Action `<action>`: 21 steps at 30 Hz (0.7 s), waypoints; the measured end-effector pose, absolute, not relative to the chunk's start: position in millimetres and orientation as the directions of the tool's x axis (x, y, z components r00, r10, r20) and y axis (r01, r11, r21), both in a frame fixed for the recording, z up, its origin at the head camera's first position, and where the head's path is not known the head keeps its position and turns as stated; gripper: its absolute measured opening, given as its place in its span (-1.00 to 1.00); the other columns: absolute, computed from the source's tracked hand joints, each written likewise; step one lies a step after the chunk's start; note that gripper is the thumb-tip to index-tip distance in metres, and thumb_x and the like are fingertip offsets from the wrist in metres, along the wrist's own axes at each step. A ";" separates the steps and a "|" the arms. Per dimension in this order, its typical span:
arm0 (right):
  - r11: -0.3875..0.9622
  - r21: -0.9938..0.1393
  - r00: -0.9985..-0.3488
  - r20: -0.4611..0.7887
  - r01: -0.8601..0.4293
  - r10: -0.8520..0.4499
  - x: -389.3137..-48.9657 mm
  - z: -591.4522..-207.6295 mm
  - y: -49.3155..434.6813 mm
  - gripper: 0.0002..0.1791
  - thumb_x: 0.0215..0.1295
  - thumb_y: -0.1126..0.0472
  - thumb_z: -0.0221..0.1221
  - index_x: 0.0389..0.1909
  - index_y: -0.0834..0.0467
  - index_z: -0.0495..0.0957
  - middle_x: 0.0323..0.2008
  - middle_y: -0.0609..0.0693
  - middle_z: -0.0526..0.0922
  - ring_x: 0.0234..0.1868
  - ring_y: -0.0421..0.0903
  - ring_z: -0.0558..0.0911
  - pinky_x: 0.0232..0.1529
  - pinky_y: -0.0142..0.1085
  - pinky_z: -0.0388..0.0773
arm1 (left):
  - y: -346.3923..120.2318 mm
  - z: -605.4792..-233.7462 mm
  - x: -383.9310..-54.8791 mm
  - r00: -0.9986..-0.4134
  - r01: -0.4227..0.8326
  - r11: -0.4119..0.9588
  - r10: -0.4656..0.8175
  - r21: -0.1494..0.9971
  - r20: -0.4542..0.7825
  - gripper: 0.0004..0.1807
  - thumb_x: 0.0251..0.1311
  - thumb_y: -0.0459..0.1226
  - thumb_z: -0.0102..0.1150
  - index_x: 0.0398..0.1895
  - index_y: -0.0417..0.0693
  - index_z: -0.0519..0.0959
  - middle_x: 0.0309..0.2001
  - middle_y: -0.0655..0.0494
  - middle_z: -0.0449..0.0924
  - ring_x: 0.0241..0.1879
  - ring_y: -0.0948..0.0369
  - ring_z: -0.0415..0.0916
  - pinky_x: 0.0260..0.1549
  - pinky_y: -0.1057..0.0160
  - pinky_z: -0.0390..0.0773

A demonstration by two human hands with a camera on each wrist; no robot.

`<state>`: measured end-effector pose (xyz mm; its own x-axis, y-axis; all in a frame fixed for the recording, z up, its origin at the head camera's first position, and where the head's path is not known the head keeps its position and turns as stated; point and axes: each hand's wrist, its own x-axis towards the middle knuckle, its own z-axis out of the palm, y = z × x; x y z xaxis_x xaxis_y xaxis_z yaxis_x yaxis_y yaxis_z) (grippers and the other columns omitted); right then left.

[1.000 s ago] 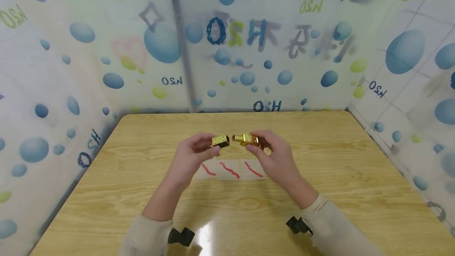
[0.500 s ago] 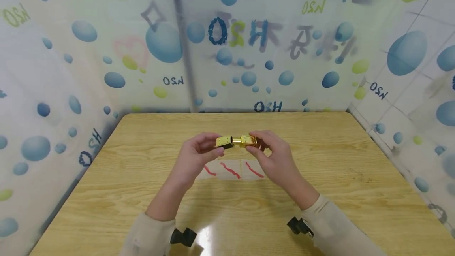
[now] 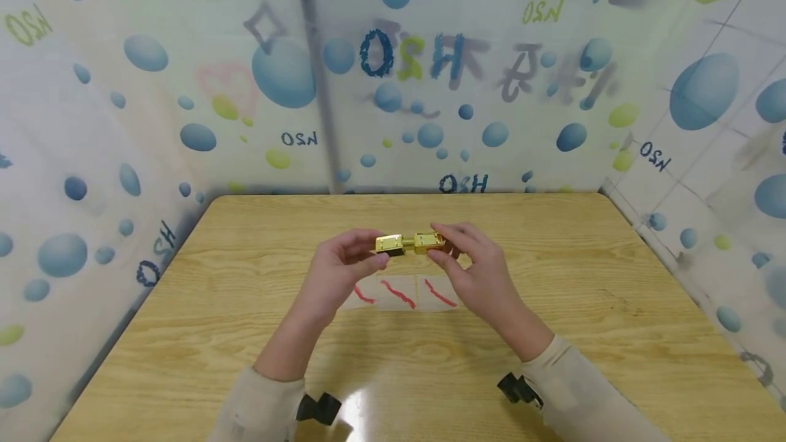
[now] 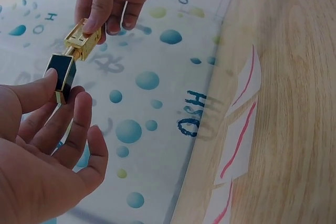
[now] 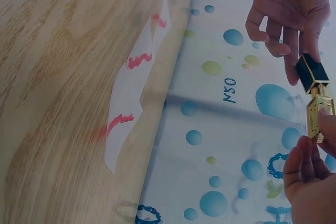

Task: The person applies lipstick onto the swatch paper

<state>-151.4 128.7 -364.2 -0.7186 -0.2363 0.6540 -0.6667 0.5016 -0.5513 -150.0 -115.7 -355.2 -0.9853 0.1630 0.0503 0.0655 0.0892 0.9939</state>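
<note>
Both hands are raised above the table, facing each other. My left hand [image 3: 331,275] pinches a black and gold lipstick cap [image 3: 389,244] between thumb and fingers; its black face shows in the left wrist view. In my right hand [image 3: 482,282] is the gold body of a lipstick [image 3: 428,243], gripped by thumb and fingertips. The lipstick's narrow gold neck [image 4: 72,52] reaches to the cap's open end, its tip hidden inside. A short length of neck still shows between cap and body.
White paper pieces [image 3: 396,302] with red streaks lie on the wooden table [image 3: 522,360] just below the hands. Behind the table's far edge stands a patterned curtain-like backdrop [image 3: 393,149], with further panels at both sides.
A second ago the cap and lipstick were apart. The cap has moved right onto the lipstick's neck, and less of the neck shows now than half a second ago.
</note>
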 end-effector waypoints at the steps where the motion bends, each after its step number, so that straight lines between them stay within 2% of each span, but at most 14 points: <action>1: 0.500 -0.550 -0.716 0.657 -0.670 -0.237 -151.6 -364.4 128.8 -0.52 0.32 0.37 0.42 0.26 0.24 0.67 -0.05 0.10 0.74 -0.24 -0.15 0.65 -0.24 -0.41 0.65 | -115.4 -355.2 -150.0 -0.985 0.067 0.097 0.163 0.993 0.051 -0.62 0.36 -0.39 0.39 0.22 -0.17 0.66 0.15 -0.14 0.77 -0.01 0.16 0.77 0.06 0.31 0.73; 8: 0.486 -0.534 -0.695 0.676 -0.692 -0.246 -152.8 -365.6 129.1 -0.51 0.31 0.38 0.42 0.27 0.24 0.67 -0.06 0.11 0.73 -0.25 -0.16 0.62 -0.25 -0.41 0.65 | -114.7 -356.7 -150.6 -0.987 0.069 0.131 0.155 0.989 0.049 -0.61 0.34 -0.38 0.40 0.22 -0.14 0.68 0.14 -0.15 0.77 -0.03 0.16 0.76 0.02 0.31 0.72; 21: 0.491 -0.542 -0.702 0.673 -0.682 -0.234 -150.5 -367.2 128.0 -0.54 0.33 0.40 0.40 0.25 0.27 0.65 -0.05 0.10 0.75 -0.21 -0.13 0.67 -0.20 -0.38 0.68 | -113.5 -356.9 -150.6 -0.987 0.074 0.131 0.150 0.989 0.054 -0.62 0.33 -0.40 0.41 0.20 -0.15 0.69 0.10 -0.15 0.79 -0.07 0.17 0.75 -0.02 0.32 0.72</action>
<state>-150.5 128.0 -367.2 -0.7022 -0.2336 0.6726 -0.6823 0.4906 -0.5420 -150.6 -113.5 -356.9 -0.9873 0.1498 0.0538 0.0737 0.1308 0.9887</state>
